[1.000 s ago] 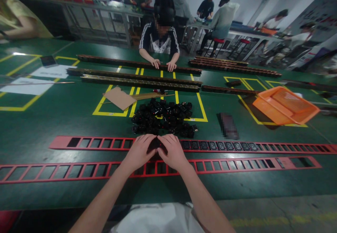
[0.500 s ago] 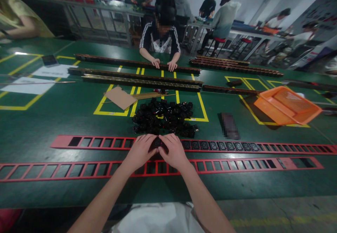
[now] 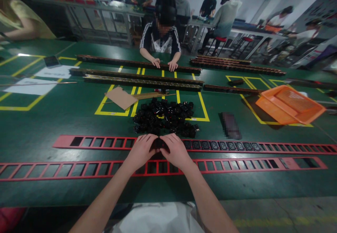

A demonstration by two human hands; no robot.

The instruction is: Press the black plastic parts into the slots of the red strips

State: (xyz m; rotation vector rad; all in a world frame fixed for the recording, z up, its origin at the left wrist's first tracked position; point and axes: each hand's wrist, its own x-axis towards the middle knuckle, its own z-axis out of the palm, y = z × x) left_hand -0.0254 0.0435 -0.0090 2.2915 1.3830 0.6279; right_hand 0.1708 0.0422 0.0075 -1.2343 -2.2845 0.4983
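- The left hand (image 3: 142,149) is half curled, thumb and fingers narrowed on a small black plastic socket (image 3: 159,143).
- The right hand (image 3: 175,149) closes on the socket's other side — its hold partly hidden.
- That socket is at the farther long red slotted strip (image 3: 61,141); whether it is seated, I cannot tell.
- A row of square black sockets (image 3: 214,145) fills slots beside the right hand.
- Beyond, a heap of black sockets (image 3: 164,115) lies on the green counter (image 3: 52,124).
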